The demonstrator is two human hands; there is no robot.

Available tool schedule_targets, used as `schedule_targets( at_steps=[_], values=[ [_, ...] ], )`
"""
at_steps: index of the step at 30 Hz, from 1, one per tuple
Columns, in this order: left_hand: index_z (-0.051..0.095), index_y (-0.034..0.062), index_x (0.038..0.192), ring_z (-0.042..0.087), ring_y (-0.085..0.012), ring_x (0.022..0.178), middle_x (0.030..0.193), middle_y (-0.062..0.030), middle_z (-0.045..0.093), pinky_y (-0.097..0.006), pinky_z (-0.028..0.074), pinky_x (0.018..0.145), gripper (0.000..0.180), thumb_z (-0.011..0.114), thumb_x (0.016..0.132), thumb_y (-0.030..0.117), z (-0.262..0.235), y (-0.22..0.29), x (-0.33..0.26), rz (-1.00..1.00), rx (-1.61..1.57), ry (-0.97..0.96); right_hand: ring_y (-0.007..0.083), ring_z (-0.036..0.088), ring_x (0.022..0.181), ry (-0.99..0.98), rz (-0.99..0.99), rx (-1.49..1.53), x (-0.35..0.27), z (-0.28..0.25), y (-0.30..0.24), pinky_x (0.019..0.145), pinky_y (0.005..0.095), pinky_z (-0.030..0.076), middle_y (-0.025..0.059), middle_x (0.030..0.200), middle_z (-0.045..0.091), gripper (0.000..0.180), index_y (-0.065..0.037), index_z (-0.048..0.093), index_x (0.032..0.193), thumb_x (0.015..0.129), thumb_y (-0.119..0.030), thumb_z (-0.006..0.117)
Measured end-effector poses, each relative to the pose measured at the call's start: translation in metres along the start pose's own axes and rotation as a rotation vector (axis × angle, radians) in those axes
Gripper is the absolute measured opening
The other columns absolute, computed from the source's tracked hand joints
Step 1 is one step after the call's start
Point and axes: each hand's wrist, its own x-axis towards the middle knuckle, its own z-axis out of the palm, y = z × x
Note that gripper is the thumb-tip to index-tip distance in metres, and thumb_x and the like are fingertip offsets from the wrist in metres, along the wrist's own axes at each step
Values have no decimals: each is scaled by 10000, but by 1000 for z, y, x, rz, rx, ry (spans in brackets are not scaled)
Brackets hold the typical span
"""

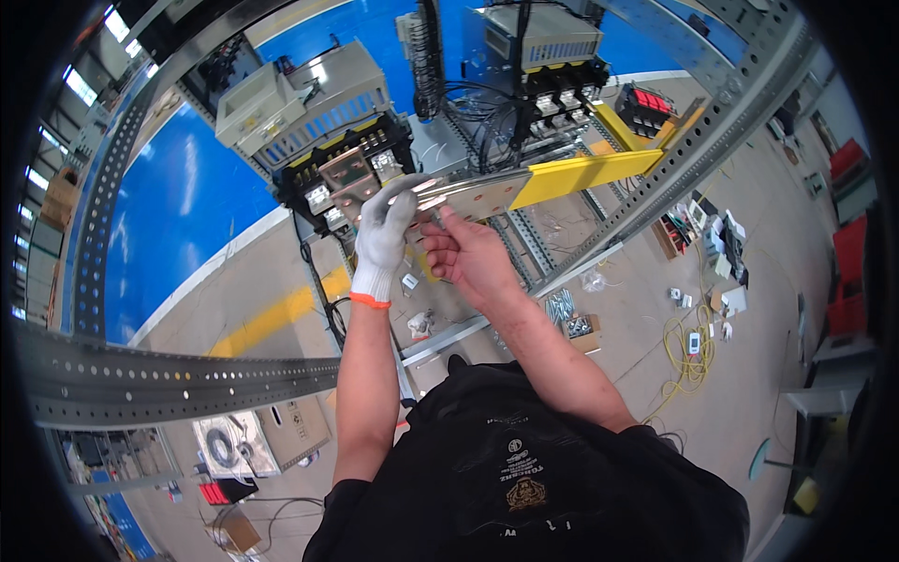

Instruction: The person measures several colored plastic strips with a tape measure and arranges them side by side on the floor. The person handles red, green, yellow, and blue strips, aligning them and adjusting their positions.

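A flat metal busbar (478, 199) with a yellow sleeve (590, 176) on its right part runs across in front of me. My left hand (381, 234), in a white work glove with an orange cuff, is closed at the bar's left end, its fingers reaching over the metal. Bare and half curled, my right hand (471, 256) is just beneath the bar; its thumb tip points up at the lower edge. Whatever lies between its fingers is too small to make out. Copper-coloured connection plates (346, 173) stand just beyond the glove, on a black-based switch unit (314, 98).
Perforated steel frame rails (693, 155) enclose the work on the right and lower left (187, 382). A second switch unit (552, 47) stands at the back, beside black cables (487, 117). A box of hardware (582, 330) and yellow cord (691, 361) lie on the floor.
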Motion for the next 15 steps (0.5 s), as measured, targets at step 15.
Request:
schedule_targets(
  at_steps=[15],
  values=[
    [701,-38,1200,663,-125,900,1060,-88,728,-269,539,815,355,640,934,189,7,-3,-1,-77,62,126,165,668,619,210,-182,-332,-7,8,7,553,290,527,80,772,690,367,-1,633,944,966,-364,675]
  ],
)
